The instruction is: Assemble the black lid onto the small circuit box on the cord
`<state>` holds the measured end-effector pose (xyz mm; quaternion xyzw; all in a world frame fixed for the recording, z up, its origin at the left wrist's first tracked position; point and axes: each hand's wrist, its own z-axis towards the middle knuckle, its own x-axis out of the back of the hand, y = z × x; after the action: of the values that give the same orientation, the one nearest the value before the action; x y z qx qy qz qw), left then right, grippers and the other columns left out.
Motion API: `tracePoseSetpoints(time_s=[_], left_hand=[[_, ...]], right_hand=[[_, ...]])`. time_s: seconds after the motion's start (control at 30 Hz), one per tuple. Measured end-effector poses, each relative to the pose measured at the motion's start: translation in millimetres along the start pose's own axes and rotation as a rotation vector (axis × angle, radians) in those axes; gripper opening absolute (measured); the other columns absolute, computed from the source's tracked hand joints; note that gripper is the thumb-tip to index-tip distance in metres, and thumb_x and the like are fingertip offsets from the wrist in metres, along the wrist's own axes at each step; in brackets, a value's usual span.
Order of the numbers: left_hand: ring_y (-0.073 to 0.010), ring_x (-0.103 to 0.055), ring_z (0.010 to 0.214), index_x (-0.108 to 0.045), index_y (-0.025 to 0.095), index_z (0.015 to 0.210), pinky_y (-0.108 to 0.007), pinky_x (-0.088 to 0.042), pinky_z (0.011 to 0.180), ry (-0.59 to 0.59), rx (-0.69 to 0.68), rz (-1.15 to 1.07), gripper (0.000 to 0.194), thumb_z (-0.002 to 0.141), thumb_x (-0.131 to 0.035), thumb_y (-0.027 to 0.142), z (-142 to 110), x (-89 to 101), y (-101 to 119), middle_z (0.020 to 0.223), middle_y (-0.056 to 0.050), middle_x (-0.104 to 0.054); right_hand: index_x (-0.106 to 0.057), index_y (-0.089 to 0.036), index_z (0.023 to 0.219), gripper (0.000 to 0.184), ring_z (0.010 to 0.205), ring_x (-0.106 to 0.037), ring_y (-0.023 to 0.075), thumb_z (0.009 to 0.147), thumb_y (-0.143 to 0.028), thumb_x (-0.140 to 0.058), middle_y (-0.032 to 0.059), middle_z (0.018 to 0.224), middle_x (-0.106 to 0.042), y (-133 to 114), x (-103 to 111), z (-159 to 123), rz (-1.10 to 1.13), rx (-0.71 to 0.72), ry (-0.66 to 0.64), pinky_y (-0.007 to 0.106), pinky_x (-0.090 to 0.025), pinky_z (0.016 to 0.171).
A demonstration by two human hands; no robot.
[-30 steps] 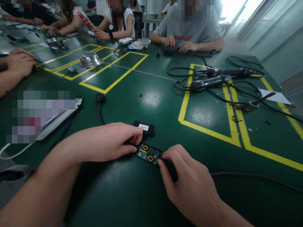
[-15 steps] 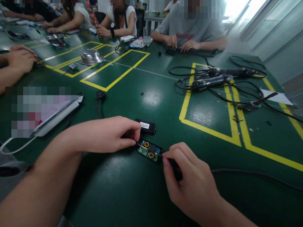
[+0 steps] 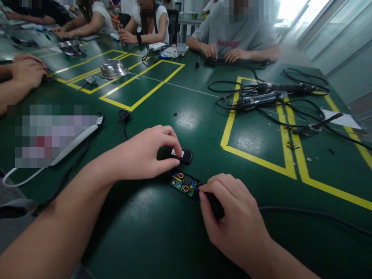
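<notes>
A small open black housing (image 3: 186,184) lies on the green table with a circuit board, copper coils and coloured wires showing inside. My right hand (image 3: 232,217) is closed at its right end, thumb and forefinger pinching the black cable (image 3: 290,210) where it meets the housing. Just behind the housing lies a black cover (image 3: 187,155) with a white label. My left hand (image 3: 154,155) is at the cover's left part, forefinger over the label and thumb at the near edge. The hand hides that end of the cover.
Black power screwdrivers (image 3: 258,100) with tangled cords lie at the right among yellow tape lines (image 3: 261,161). A plug (image 3: 124,115) lies at the left, beyond it a metal bowl (image 3: 113,69). Co-workers' hands (image 3: 223,54) are across the table; another person's hand (image 3: 27,71) is at the left.
My left hand has left the housing's left end and moved up and right onto the black cover. My right hand stays at the cable end.
</notes>
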<state>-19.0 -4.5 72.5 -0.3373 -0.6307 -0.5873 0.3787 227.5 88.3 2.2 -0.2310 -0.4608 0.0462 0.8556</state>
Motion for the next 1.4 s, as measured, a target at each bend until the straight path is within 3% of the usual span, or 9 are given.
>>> tracePoseSetpoints(time_s=[0.07,0.2,0.33,0.4,0.5,0.67,1.03,1.4], left_hand=[[-0.0278,-0.069,0.120,-0.081,0.025,0.117,-0.042,-0.052,0.112,0.062,0.013,0.015,0.024,0.097,-0.073,0.033,4.5,-7.5,-2.8,0.128,-0.007,-0.075],[-0.0286,-0.069,0.126,-0.077,0.024,0.133,-0.044,-0.050,0.117,0.016,0.025,0.050,0.038,0.095,-0.074,0.026,9.7,-20.5,-9.6,0.136,-0.008,-0.075],[-0.0278,-0.068,0.118,-0.082,0.025,0.118,-0.042,-0.053,0.111,0.078,-0.022,0.034,0.023,0.098,-0.073,0.032,4.7,-16.6,-0.3,0.127,-0.008,-0.073],[-0.0247,-0.069,0.108,-0.083,0.025,0.099,-0.038,-0.054,0.101,0.037,-0.065,-0.014,0.012,0.097,-0.073,0.033,0.6,-11.9,7.6,0.116,-0.005,-0.073],[-0.0219,-0.068,0.100,-0.080,0.025,0.085,-0.034,-0.052,0.091,-0.062,-0.101,-0.031,0.011,0.094,-0.075,0.026,-3.0,-9.6,14.3,0.104,-0.003,-0.072],[-0.0192,-0.067,0.090,-0.078,0.023,0.084,-0.032,-0.048,0.080,-0.117,-0.089,0.001,0.011,0.091,-0.074,0.016,-0.7,-14.6,13.2,0.097,-0.002,-0.072],[-0.0183,-0.068,0.088,-0.075,0.021,0.085,-0.031,-0.047,0.080,-0.174,-0.067,0.005,0.014,0.095,-0.073,0.011,1.6,-15.4,18.0,0.097,-0.001,-0.073],[-0.0189,-0.063,0.085,-0.066,0.021,0.092,-0.031,-0.048,0.080,-0.142,-0.032,-0.067,0.017,0.106,-0.058,0.024,-1.2,-10.4,16.0,0.099,-0.003,-0.069]], right_hand=[[-0.062,-0.023,0.094,0.015,0.077,-0.062,0.0204,0.103,-0.013,-0.055,0.0051,0.089,-0.071,-0.2,-0.2,0.0,-0.001,-0.001,0.002,0.038,-0.044,0.068],[-0.061,-0.022,0.102,0.009,0.077,-0.063,0.0210,0.104,-0.017,-0.055,0.0050,0.089,-0.071,-0.9,0.0,0.3,-0.002,-0.004,0.011,0.038,-0.045,0.069],[-0.060,-0.022,0.107,0.006,0.078,-0.063,0.0215,0.104,-0.019,-0.056,0.0048,0.091,-0.070,-0.8,0.5,0.8,-0.003,0.008,-0.011,0.037,-0.045,0.069],[-0.059,-0.022,0.107,0.005,0.078,-0.063,0.0218,0.104,-0.019,-0.056,0.0047,0.091,-0.070,-0.7,0.8,1.0,0.000,0.012,-0.020,0.037,-0.045,0.069],[-0.059,-0.022,0.106,0.005,0.079,-0.064,0.0223,0.105,-0.019,-0.055,0.0051,0.092,-0.071,-0.4,1.3,0.9,0.000,0.022,-0.027,0.038,-0.045,0.070],[-0.062,-0.021,0.108,0.006,0.080,-0.065,0.0230,0.105,-0.020,-0.056,0.0057,0.093,-0.072,-0.4,2.0,0.7,0.012,0.025,-0.043,0.039,-0.044,0.070],[-0.063,-0.022,0.108,0.009,0.081,-0.066,0.0229,0.105,-0.019,-0.055,0.0070,0.097,-0.074,0.0,2.6,2.3,0.018,0.030,-0.079,0.039,-0.046,0.070],[-0.065,-0.020,0.112,0.012,0.082,-0.067,0.0240,0.104,-0.020,-0.056,0.0070,0.098,-0.075,1.1,1.9,1.3,0.025,0.017,-0.085,0.040,-0.048,0.071]])
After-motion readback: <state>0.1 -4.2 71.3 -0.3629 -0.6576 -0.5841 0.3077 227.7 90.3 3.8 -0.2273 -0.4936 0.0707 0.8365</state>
